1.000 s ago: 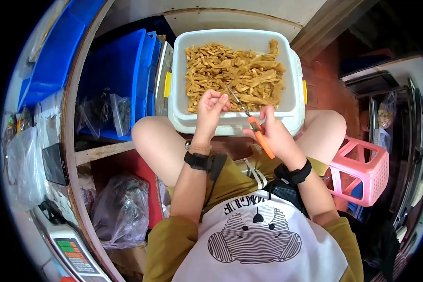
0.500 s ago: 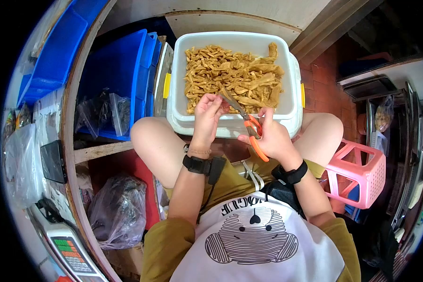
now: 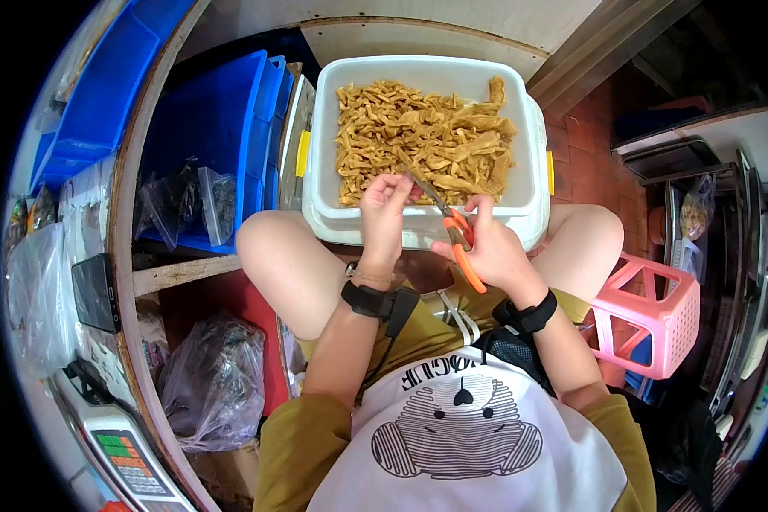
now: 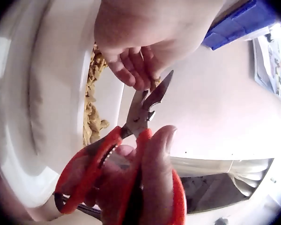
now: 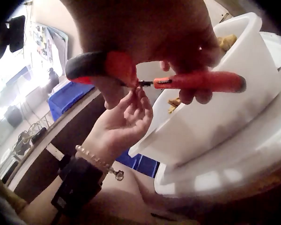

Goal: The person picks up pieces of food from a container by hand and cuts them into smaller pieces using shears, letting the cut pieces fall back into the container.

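A white tub (image 3: 322, 128) holds a heap of wrinkled yellow-brown strips (image 3: 384, 128), shorter on the left and longer on the right. Over its near rim my left hand (image 3: 383, 218) pinches a small brown piece (image 4: 155, 84) between thumb and fingers, which hide most of it. My right hand (image 3: 499, 252) grips a pair of scissors (image 3: 462, 256) with orange handles, fingers and thumb around them. In the left wrist view the metal blades (image 4: 160, 91) stand apart, right at the pinched piece. The right wrist view shows the left fingertips just beyond the scissors' pivot.
The tub sits on a white lidded box (image 3: 536, 171) with yellow clips, between the person's knees. Blue bins (image 3: 222, 136) and a bagged bundle (image 3: 213, 375) fill the shelf at left. A pink stool (image 3: 657, 320) stands at right; a scale (image 3: 128, 452) is lower left.
The scissors' handles and blades have spread apart since a second ago. My left hand has shifted slightly right and still pinches by the blades.
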Demonstrator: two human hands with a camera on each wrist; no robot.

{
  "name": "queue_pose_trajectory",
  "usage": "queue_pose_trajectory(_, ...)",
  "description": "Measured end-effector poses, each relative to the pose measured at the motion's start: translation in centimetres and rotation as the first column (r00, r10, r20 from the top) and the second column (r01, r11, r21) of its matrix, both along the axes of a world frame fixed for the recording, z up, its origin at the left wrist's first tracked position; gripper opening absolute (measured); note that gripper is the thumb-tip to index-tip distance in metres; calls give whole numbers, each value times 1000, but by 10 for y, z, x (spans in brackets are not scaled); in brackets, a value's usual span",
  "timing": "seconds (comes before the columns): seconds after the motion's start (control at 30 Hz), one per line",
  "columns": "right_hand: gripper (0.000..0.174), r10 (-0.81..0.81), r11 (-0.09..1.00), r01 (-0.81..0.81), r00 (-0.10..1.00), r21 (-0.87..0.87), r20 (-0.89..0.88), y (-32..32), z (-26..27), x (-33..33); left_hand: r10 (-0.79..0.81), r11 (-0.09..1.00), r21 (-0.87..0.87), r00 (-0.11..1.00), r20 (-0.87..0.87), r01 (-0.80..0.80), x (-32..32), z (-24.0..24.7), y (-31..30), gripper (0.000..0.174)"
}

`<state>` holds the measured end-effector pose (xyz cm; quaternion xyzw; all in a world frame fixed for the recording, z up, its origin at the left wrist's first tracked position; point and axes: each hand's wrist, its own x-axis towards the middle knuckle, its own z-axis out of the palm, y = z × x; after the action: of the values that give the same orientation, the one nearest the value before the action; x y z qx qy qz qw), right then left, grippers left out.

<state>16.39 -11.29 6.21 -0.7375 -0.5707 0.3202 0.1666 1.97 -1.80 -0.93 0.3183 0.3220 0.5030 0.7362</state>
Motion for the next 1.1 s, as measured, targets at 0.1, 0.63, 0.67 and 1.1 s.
queue_pose_trajectory(0.1,75,-3,1000,3,1000,-4,-17,0,-4,0,15,999,42,997,-77,-12,7,-3,-4,3)
queue_pose_trajectory(0.63,71,48,999,-48,998,21,-42,-1,2,0,-40,996,71,989,-146,51,6,-5,-3,9)
queue_pose_trajectory(0.67,70,51,998,-49,998,37,-36,-2,2,1,-41,996,70,988,-146,52,6,-5,-3,9)
queue_pose_trajectory(1.1,65,2,996,13,984,85,-178,-2,-9,2,-33,996,68,975,-220,50,-2,-3,5,6)
